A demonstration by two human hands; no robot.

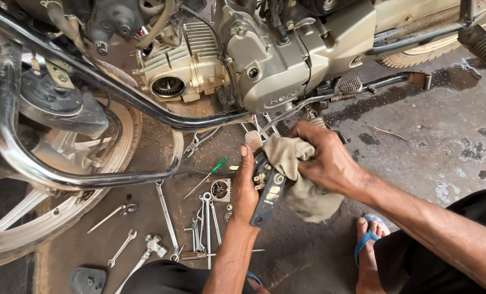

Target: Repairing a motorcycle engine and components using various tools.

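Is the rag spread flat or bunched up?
Bunched: the rag is crumpled under the right hand, against the part the left hand holds.

Beige rag (pixel 302 179); dark blue-grey part (pixel 265 198); green-handled screwdriver (pixel 206 177); blue sandal strap (pixel 366 240); silver engine (pixel 264 60).

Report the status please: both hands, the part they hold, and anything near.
Left hand grips dark metal part. Right hand presses grey rag on it. Wrenches and green screwdriver on floor beside; motorcycle engine above.
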